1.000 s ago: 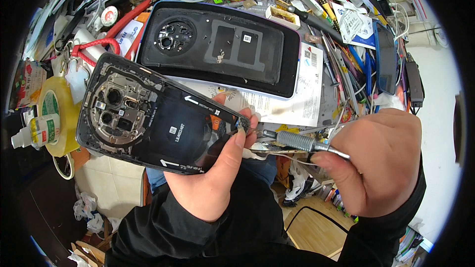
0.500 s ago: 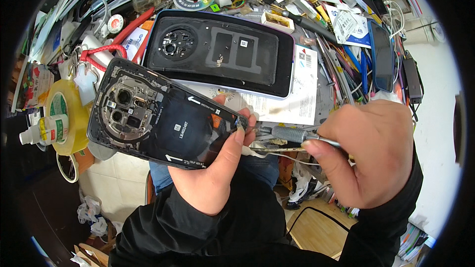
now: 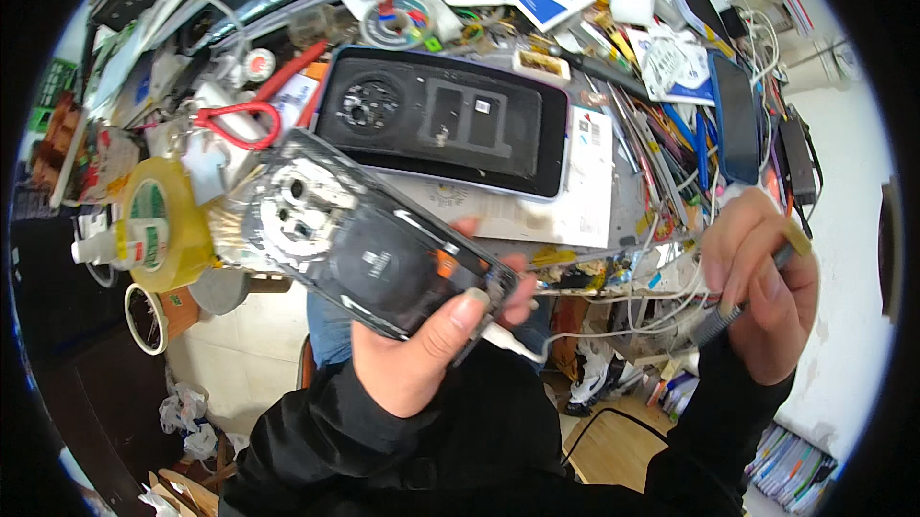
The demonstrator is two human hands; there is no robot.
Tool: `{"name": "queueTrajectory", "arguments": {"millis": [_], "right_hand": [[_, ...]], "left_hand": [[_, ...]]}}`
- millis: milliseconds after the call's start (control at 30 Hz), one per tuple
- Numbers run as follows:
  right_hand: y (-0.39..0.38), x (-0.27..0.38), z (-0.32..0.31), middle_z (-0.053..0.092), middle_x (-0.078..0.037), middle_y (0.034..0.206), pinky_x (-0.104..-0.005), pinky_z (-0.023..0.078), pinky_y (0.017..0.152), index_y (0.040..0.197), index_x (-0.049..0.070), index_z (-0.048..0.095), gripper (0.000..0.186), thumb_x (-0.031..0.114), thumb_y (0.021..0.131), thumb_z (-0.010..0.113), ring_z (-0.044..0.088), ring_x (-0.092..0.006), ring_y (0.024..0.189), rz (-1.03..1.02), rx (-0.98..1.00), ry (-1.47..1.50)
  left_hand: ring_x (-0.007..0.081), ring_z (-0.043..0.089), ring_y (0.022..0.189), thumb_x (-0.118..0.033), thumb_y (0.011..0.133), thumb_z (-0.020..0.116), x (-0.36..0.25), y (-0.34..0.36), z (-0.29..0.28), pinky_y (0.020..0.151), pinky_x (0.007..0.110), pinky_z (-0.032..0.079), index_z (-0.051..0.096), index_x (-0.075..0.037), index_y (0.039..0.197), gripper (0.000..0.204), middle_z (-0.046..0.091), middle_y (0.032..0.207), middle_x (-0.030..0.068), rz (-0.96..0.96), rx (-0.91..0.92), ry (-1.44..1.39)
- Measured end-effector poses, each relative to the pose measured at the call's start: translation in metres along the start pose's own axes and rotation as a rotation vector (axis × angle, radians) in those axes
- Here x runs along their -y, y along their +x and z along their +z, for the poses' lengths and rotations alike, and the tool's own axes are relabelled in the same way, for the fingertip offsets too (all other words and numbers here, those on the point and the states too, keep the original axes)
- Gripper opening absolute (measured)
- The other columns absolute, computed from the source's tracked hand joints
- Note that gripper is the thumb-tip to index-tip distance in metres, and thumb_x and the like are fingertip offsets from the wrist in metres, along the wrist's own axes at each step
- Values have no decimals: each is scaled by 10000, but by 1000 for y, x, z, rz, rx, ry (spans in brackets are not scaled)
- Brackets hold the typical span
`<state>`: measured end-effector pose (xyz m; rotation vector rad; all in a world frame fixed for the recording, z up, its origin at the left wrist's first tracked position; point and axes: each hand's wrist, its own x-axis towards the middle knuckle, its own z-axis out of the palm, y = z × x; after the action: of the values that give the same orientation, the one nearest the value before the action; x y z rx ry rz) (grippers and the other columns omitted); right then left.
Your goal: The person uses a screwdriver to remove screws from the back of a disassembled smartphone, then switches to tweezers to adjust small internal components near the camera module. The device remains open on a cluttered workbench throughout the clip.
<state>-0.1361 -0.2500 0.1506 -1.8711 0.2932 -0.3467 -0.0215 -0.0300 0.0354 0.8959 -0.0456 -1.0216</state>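
My left hand (image 3: 412, 349) grips an opened black phone (image 3: 379, 263) by its lower end, thumb on the top face, fingertips showing past the far edge. Its exposed camera section is at the upper left, blurred. My right hand (image 3: 757, 282), closed around a knurled metal screwdriver (image 3: 714, 321), is raised at the right, apart from the phone, the tool angled toward the lower left. Beyond the phone lies a black detached back panel (image 3: 517, 143) in a shallow dark case on a white paper (image 3: 585, 220).
The cluttered desk holds a yellow tape roll (image 3: 168, 273) at left, red-handled tool (image 3: 244, 138), solder spool (image 3: 398, 9), pens and tools (image 3: 676, 138), and a dark phone (image 3: 733, 119) at right. White cables (image 3: 628, 335) hang below the desk edge; a white wall (image 3: 834, 306) stands at right.
My right hand has pulled the screwdriver away from the phone to the right and turned it over. My left hand and the phone have shifted rightward in view, with the whole scene blurred.
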Motion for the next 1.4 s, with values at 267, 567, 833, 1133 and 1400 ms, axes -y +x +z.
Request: {"name": "queueTrajectory", "arguments": {"millis": [267, 567, 833, 1133, 1400], "right_hand": [[-13, -22, 58, 698, -185, 1206, -258, 570, 784, 1450, -56, 478, 495, 5, 984, 631, 711, -166, 993, 484, 138, 470], [-19, -14, 84, 749, -125, 1075, -249, 538, 825, 1464, -52, 477, 561, -40, 941, 681, 690, -117, 938, 530, 123, 471], [-27, -17, 111, 724, -93, 1049, -259, 541, 780, 1546, 22, 363, 654, -56, 960, 643, 679, -136, 895, 567, 21, 533], [4, -17, 67, 728, -209, 1107, -362, 562, 900, 1374, -60, 524, 396, 32, 992, 578, 724, -220, 960, 374, -84, 59], [0, -3, 119, 690, -143, 1195, -308, 507, 949, 1543, -81, 345, 707, -99, 894, 624, 633, -168, 1165, 542, -8, 570]], "left_hand": [[402, 645, 1191, -406, 1049, 522, -5, -24, 10, 998, 480, 543, 406, 88, 1452, 648, 595, 1327, 253, -84, 286, -148], [171, 624, 1175, -64, 1014, 621, -13, -40, -15, 1023, 334, 489, 553, 16, 1388, 388, 656, 1288, 94, -73, 333, 321], [286, 551, 1340, -112, 1082, 454, -11, -42, -21, 1138, 423, 428, 344, 13, 1526, 474, 543, 1459, 201, 101, 40, -168], [427, 657, 1188, -150, 1056, 511, -28, -27, -25, 997, 559, 565, 329, -11, 1489, 489, 601, 1324, 304, 56, -2, -146], [158, 597, 1227, 84, 1000, 554, -24, -31, -17, 1082, 320, 446, 386, -2, 1486, 521, 624, 1347, 120, 163, 24, -67]]}}
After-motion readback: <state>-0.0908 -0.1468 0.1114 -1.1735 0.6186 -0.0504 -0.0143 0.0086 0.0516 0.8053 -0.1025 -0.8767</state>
